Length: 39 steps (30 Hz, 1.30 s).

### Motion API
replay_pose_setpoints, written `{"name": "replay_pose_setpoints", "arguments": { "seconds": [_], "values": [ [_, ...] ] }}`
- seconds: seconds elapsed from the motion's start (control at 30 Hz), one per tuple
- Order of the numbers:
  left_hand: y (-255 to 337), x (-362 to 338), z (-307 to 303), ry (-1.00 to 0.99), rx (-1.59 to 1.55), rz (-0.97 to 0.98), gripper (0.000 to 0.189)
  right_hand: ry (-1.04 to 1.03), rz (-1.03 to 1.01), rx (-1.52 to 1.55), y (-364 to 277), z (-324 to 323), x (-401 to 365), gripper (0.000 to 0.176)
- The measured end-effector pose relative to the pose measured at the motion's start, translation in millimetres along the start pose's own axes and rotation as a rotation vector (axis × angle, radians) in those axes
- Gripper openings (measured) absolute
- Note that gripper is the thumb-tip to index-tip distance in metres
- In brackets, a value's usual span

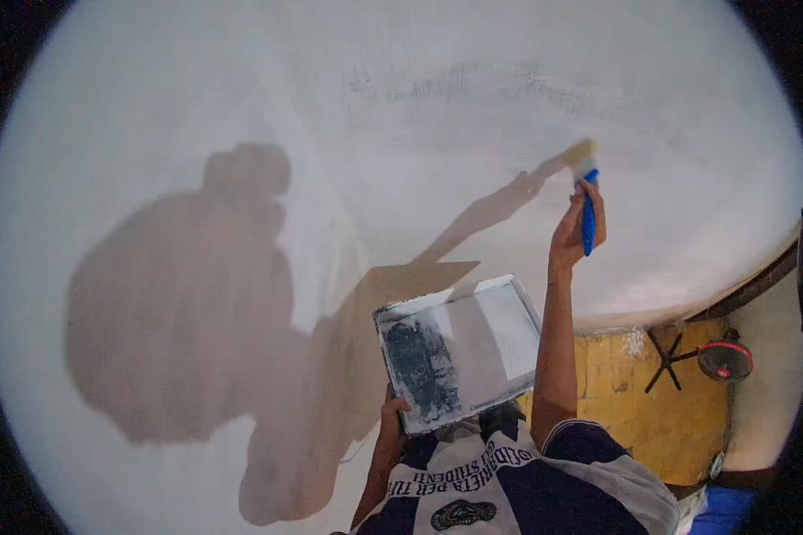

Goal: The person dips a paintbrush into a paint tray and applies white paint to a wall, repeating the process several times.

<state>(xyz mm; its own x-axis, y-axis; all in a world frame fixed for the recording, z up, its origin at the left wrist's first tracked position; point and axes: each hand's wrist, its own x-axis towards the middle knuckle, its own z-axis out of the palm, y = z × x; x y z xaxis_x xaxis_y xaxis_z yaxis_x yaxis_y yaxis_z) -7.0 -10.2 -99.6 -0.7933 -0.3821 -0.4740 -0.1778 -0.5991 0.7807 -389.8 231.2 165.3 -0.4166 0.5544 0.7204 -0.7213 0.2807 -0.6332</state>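
Observation:
My right hand (pixel 582 223) is closed around the blue handle of a paintbrush (pixel 589 209). The brush points upward, and its pale bristles are at the whitish wall (pixel 473 169), slightly blurred. My left hand (pixel 393 412) grips the lower left edge of a paint tray (pixel 424 370), with the thumb over the rim. White paint covers the tray's right side, while dark grey shows through on its left. The tray is tilted in front of my chest. Darker streaky marks run across the wall above the brush.
A large shadow of my head and arms falls on the wall at left. Below right lies a yellow tiled floor (pixel 598 383) with white spatters. A standing fan (pixel 724 360) with a red ring and dark legs is there. Blue material (pixel 724 513) shows at the lower right.

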Motion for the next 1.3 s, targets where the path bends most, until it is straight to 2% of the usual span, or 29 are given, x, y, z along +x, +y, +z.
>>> {"name": "replay_pose_setpoints", "arguments": {
  "seconds": [0.07, 0.13, 0.2, 0.3, 0.4, 0.43, 0.47, 0.5, 0.53, 0.6, 0.67, 0.7, 0.77, 0.8, 0.83, 0.87, 0.93, 1.0, 1.03, 1.07, 1.13, 1.3],
  "values": [
    [-2.4, 3.1, -2.2, -0.007, 0.000, 0.013, 0.088, 0.118, -0.158, -0.155, -0.1, 1.2, -0.7, 0.017],
    [-9.6, 9.7, -10.5, -0.033, 0.011, 0.029, 0.091, -0.158, -0.290, -0.067, -5.1, 7.3, -8.4, 0.016],
    [-19.0, 18.8, -22.4, -0.078, 0.043, 0.060, 0.095, -0.381, -0.326, -0.049, -14.3, 21.7, -23.0, 0.017],
    [-23.0, 23.1, -33.3, -0.132, 0.066, 0.085, 0.100, -0.591, -0.199, 0.176, -44.3, 28.9, -22.5, 0.017],
    [3.7, 4.5, -4.3, -0.083, -0.009, 0.009, 0.101, -0.497, 0.004, 0.171, -0.9, 17.8, -13.6, 0.016],
    [27.3, -10.4, 21.1, -0.048, -0.033, -0.023, 0.101, -0.385, 0.079, 0.148, -2.9, 10.8, -4.2, 0.016],
    [51.0, -29.6, 49.1, -0.006, -0.035, -0.045, 0.100, -0.284, 0.015, 0.192, 7.7, 2.8, 3.9, 0.016],
    [48.3, -27.6, 47.3, 0.002, -0.028, -0.046, 0.097, -0.167, -0.044, 0.151, 16.8, -5.2, 9.7, 0.017],
    [45.6, -25.5, 45.6, 0.010, -0.022, -0.048, 0.095, -0.033, -0.064, -0.019, 26.9, -13.0, 15.2, 0.018],
    [-7.9, 13.3, -13.9, -0.024, -0.014, -0.030, 0.088, 0.128, -0.090, -0.080, 11.2, -23.9, 22.7, 0.019],
    [-31.4, 27.3, -37.8, -0.035, -0.012, -0.025, 0.084, -0.006, -0.181, -0.142, 27.5, -21.2, 20.2, 0.018],
    [-25.0, 25.2, -33.4, -0.030, -0.014, -0.026, 0.083, -0.068, -0.230, -0.176, 33.8, -23.3, 19.1, 0.018],
    [-8.1, 13.4, -18.4, -0.015, -0.011, -0.038, 0.082, -0.274, -0.339, -0.064, 6.7, -7.1, 3.4, 0.013],
    [0.3, 7.3, -11.2, -0.007, -0.010, -0.040, 0.082, -0.433, -0.243, 0.059, -0.5, -1.0, -6.6, 0.013],
    [7.4, 2.8, -3.5, -0.001, -0.008, -0.046, 0.081, -0.574, -0.303, 0.065, -19.8, 1.9, -8.4, 0.015],
    [14.3, -1.7, 3.8, 0.009, -0.008, -0.053, 0.081, -0.731, -0.059, 0.137, -40.6, -0.1, -15.8, 0.017],
    [28.1, -3.3, 15.9, 0.015, 0.001, -0.067, 0.080, -0.762, 0.089, 0.134, -49.1, -9.0, -39.2, 0.020],
    [27.8, 1.1, 17.0, 0.016, 0.019, -0.079, 0.079, -0.754, 0.379, 0.229, -66.2, -29.3, -49.5, 0.023],
    [14.2, 13.0, 2.5, -0.009, 0.046, -0.066, 0.078, -0.736, 0.469, 0.175, -72.3, -42.2, -54.1, 0.025],
    [-0.2, 25.8, -12.8, -0.032, 0.073, -0.052, 0.076, -0.700, 0.511, 0.193, -69.9, -55.6, -65.6, 0.025],
    [24.3, 16.8, 13.0, -0.025, 0.084, -0.141, 0.071, -0.669, 0.665, 0.159, -73.2, -82.4, -80.3, 0.027],
    [40.9, 24.6, 16.1, -0.043, 0.051, -0.287, 0.059, -0.805, 0.797, -0.073, -74.2, -132.4, -137.0, 0.028]
  ]
}}
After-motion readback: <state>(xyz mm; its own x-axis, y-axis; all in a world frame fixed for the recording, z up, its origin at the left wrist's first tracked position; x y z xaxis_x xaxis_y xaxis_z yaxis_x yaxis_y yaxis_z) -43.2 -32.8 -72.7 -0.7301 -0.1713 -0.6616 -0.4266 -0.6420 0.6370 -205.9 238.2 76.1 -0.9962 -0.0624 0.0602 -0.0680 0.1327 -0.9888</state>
